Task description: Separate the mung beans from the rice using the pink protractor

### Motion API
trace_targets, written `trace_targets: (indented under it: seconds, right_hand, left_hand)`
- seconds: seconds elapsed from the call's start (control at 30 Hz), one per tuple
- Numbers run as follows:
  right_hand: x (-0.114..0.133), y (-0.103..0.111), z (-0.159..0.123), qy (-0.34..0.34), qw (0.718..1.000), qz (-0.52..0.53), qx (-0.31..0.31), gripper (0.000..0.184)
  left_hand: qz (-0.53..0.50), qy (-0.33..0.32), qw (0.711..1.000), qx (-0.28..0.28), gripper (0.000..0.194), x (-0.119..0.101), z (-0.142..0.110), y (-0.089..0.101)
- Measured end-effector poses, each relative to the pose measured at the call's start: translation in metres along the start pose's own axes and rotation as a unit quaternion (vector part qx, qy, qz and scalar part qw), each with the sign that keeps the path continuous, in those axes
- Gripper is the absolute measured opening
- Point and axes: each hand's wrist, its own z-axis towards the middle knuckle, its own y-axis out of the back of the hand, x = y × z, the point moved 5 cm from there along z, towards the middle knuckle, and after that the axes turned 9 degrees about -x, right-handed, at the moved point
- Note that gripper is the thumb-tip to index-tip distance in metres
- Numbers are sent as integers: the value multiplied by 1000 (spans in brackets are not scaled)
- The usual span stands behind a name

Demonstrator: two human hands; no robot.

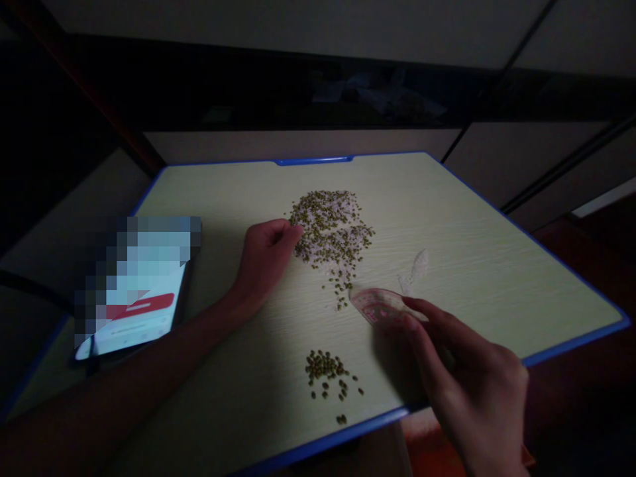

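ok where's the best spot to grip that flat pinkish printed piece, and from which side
Probably its right end, coming from the right, as the right hand does: the printed piece looks thin and flat, so thumb and fingers can pinch it there, leaving its left end, nearest the green seeds, uncovered.

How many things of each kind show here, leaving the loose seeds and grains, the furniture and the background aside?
Hands: 2 (left hand, right hand)
Flat printed piece, held in the right hand: 1
Lit-screen device: 1
Total: 4
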Motion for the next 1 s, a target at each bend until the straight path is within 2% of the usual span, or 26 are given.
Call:
trace_targets:
  seconds: [0.27, 0.43, 0.73, 0.87, 1.0]
  right_hand:
    - [-1, -3, 5, 5, 998, 32, 44, 16]
    - [-6, 2, 0, 5, 998, 53, 47, 16]
    - [1, 3, -3, 29, 997, 59, 35, 18]
    - [5, -2, -4, 52, 995, 65, 61, 18]
    - [0, 1, -2, 20, 998, 42, 32, 15]
  left_hand:
    - [6, -7, 1000, -1, 34, -1, 0, 0]
    - [3, -12, 1000, 0, 35, -1, 0, 0]
    - [4, -16, 1000, -2, 35, -2, 0, -1]
    - [4, -16, 1000, -4, 34, -1, 1, -1]
    - [0, -7, 1000, 0, 34, 0, 1, -1]
